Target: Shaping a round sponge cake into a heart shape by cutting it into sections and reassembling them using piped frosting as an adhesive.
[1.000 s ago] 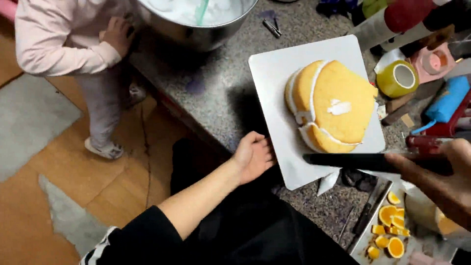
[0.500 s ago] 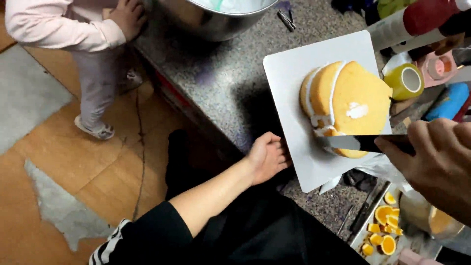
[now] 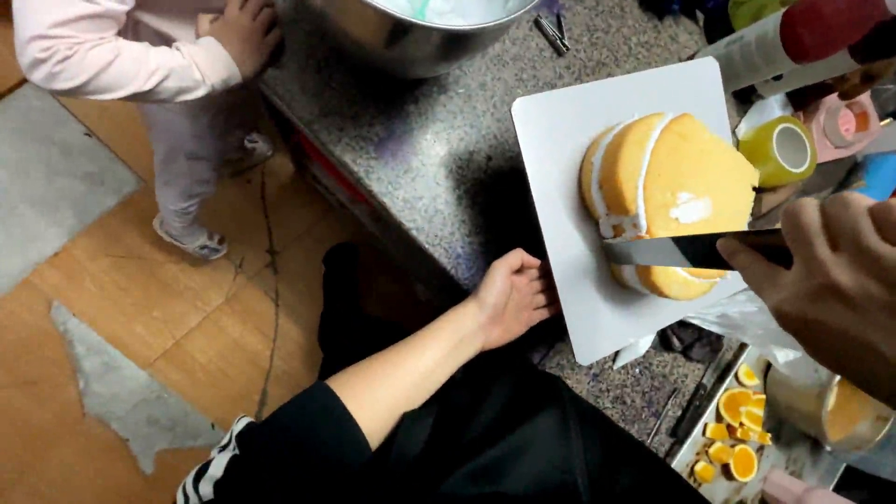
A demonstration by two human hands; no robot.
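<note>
since before: my right hand (image 3: pixel 826 280) has come in closer and the long dark-bladed knife (image 3: pixel 686 250) now sits across the cake, where a second ago it hung just below it; my left hand (image 3: pixel 511 297) has stayed at the board's edge.
cake: round golden sponge cake with white cream layers (image 3: pixel 667 201) lies on the white rectangular board (image 3: pixel 569 140), which sits on the grey speckled stone counter (image 3: pixel 439 159).
right grip: my fingers are closed around the knife handle, blade held flat and level against the near side of the cake.
left grip: curled loosely at the near left edge of the board, touching or just beside it; i cannot tell if it pinches the board.
done so far: the sponge is already stacked with cream between the layers, and a dab of cream sits on top.
left to do: the blade looks to be only at the start of its cut; top and sides are mostly bare of cream, as i judge it.
around: steel mixing bowl (image 3: pixel 420 33) at the far edge, yellow-green tape roll (image 3: pixel 779 149) beside the board, tray of orange slices (image 3: pixel 733 439) near my right.
other person: a small person in a pink sleeve (image 3: pixel 121 56) stands at the counter's corner, well apart from my hands.
</note>
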